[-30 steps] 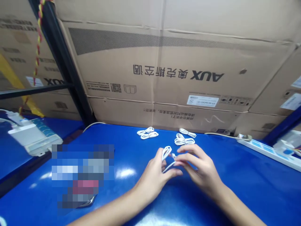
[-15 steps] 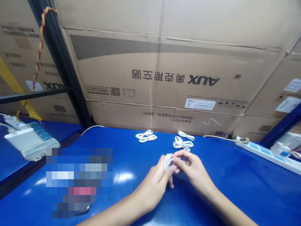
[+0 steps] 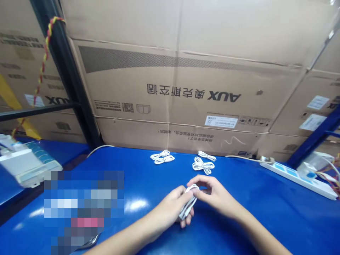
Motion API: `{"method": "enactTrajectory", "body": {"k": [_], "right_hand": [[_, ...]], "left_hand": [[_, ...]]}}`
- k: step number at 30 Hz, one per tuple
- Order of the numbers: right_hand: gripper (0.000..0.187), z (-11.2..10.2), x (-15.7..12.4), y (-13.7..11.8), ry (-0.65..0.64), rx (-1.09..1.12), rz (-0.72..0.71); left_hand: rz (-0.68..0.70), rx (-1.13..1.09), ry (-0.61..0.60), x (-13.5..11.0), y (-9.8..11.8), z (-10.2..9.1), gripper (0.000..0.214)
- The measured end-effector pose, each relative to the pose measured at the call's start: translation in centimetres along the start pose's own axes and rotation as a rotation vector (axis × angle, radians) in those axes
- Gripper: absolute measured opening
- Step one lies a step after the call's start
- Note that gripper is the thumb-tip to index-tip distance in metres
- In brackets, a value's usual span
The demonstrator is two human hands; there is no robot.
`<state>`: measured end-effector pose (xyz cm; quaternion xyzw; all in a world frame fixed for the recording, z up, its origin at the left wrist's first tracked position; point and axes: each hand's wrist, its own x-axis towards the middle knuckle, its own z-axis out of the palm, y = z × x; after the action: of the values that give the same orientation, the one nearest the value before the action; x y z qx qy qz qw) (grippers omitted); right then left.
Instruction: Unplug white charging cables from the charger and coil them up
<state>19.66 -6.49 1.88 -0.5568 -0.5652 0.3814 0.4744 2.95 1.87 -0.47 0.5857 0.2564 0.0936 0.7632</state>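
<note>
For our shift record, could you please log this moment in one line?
left hand: holds coiled white cable | right hand: touching its far end | other cable coils: on blue table

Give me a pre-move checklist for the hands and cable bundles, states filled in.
1. Left hand gripping the white cable bundle: ok.
2. Right hand on the bundle's upper loop: ok.
3. A hand free: not ok, both are on the bundle.
4. Tie around the held bundle: cannot tell, fingers cover much of it.
5. Left pair of bundles clear of both hands: ok.
6. Power strip clear of both hands: ok.
</note>
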Motion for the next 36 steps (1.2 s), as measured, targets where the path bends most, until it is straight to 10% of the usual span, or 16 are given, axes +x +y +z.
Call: {"method": "enactTrajectory", "body": {"k": [6, 11, 26, 36], "right_hand": [[0.036, -0.3, 0.5, 1.3, 0.069, 0.162, 0.076], [0.029, 0.4, -0.4, -0.1, -0.137, 0.139, 0.133], [0.037, -0.8, -1.2, 0.0, -0.189, -0.577, -0.039], [0.037, -1.2, -1.0, -0.4, -0.276, -0.819, -0.04]], "left_hand": [[0.318, 0.298, 0.18, 0.2, 0.4, -1.2, 0.035], [0.351, 0.339, 0.176, -0.4, 0.9, -1.1, 0.032], [0.016, -0.41, -0.135, -1.0, 2.9, -1.8, 0.035], [-0.004, -0.163, -0.025, -0.5, 2.1, -2.1, 0.04]]}}
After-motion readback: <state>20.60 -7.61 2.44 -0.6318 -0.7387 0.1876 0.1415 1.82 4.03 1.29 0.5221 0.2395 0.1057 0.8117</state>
